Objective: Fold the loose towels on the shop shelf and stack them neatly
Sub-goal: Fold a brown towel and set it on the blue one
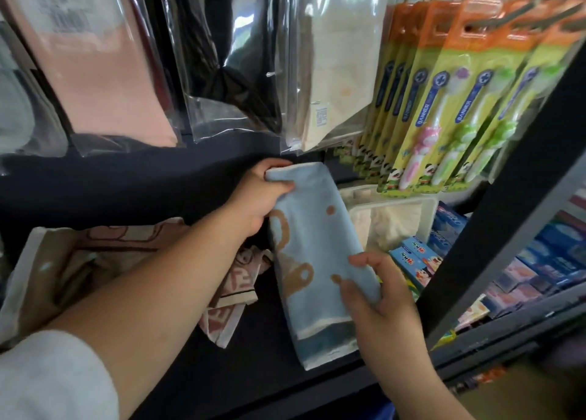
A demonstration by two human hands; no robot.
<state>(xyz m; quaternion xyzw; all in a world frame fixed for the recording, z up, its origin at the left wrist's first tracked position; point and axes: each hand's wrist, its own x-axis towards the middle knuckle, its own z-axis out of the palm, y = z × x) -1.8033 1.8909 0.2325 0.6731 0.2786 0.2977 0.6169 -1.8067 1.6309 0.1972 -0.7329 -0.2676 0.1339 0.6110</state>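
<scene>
grey sleeve point(47, 378) in close, and both hands are on the blue towel point(314, 245), held as a long narrow strip over the dark shelf point(269, 372): right hand point(380, 299) pinching the near end, left hand point(253, 194) clutching the far corner, so i'd call this mid-fold, with the two ends next needing to meet squarely. just left lie the loose pink patterned towels point(228, 293), unfolded and crowding the landing spot; beyond, a white tray point(434, 207), toothpaste boxes point(415, 261) and hanging toothbrush packs point(459, 102) hem in the right side.
</scene>
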